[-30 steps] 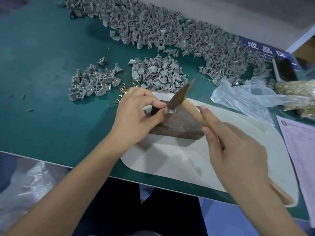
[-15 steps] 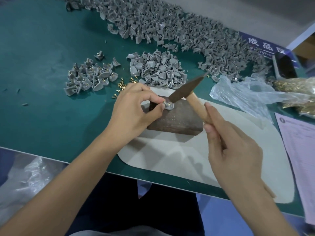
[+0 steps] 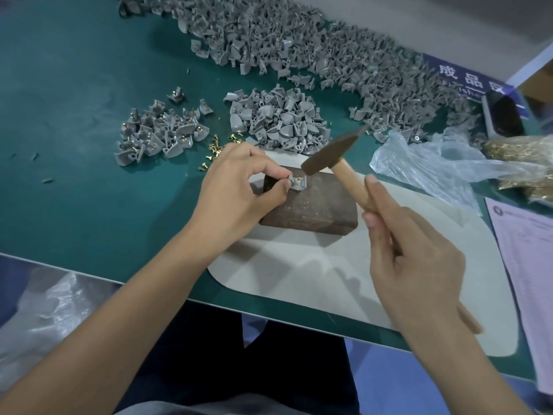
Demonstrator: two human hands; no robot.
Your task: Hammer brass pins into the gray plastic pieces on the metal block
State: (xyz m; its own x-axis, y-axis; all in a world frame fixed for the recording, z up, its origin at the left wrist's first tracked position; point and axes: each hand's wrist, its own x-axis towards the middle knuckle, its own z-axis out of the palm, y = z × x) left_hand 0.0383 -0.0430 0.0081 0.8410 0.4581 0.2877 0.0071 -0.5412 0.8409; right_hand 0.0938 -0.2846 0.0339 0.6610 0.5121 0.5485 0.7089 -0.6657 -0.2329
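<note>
Nearest us, our right hand is wrapped around the wooden handle of the hammer, forefinger laid along the shaft, with the head poised just above the far end of the metal block. Left of it, our left hand pinches the gray plastic piece by its left edge, flat on the block's top, with the brass pin standing in it. We should strike square and light, keeping our fingertips clear of the head. Farther off lie loose pins, a left heap of pinned pieces and a heap of blanks.
</note>
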